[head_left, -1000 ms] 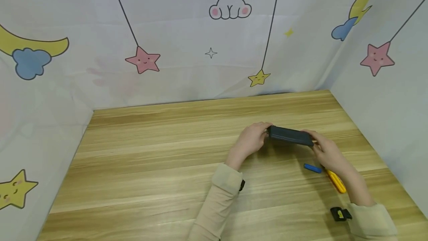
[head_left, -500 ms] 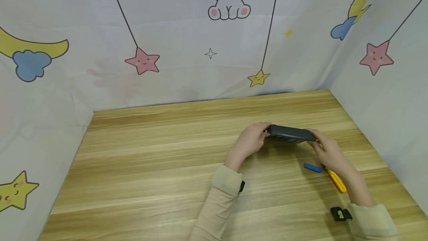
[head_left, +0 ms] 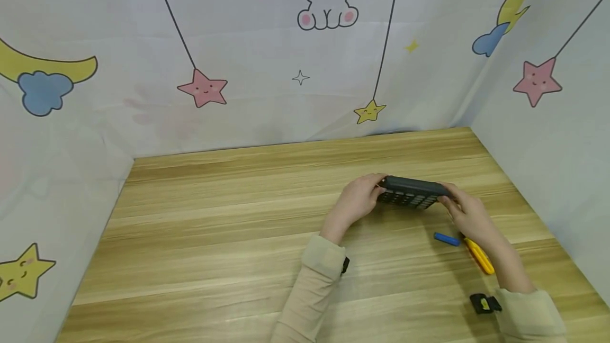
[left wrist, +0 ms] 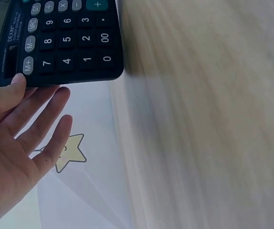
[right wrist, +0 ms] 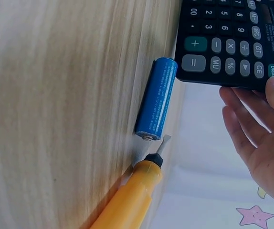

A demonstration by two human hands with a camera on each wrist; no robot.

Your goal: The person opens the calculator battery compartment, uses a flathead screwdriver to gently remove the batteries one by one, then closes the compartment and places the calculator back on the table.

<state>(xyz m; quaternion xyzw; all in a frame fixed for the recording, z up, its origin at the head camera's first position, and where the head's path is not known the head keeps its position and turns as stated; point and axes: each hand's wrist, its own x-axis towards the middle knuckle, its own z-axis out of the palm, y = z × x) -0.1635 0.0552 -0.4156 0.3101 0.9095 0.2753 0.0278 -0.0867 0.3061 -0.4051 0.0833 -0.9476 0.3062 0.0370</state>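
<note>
Both hands hold a black calculator (head_left: 413, 186) on edge, tilted, its keys toward the person's side. The left hand (head_left: 358, 197) pinches one end, with the thumb on the front near the M+ key in the left wrist view, where the calculator (left wrist: 70, 45) shows its number keys. At the other end the right hand (head_left: 469, 216) grips, its thumb by the green ON key of the calculator (right wrist: 232, 43) in the right wrist view. Below the right hand lie a blue battery (right wrist: 157, 99) and a yellow-handled screwdriver (right wrist: 130, 198) on the table.
The wood-grain table (head_left: 214, 237) is bordered by pale fabric walls (head_left: 257, 41) printed with stars, moons and a bear-like figure. The battery (head_left: 446, 239) and screwdriver (head_left: 478, 256) lie beside the right forearm.
The calculator has turned in the hands: a second ago its keys were hidden, and now the keyed face shows below its upper edge. Both hands stay nearly in place.
</note>
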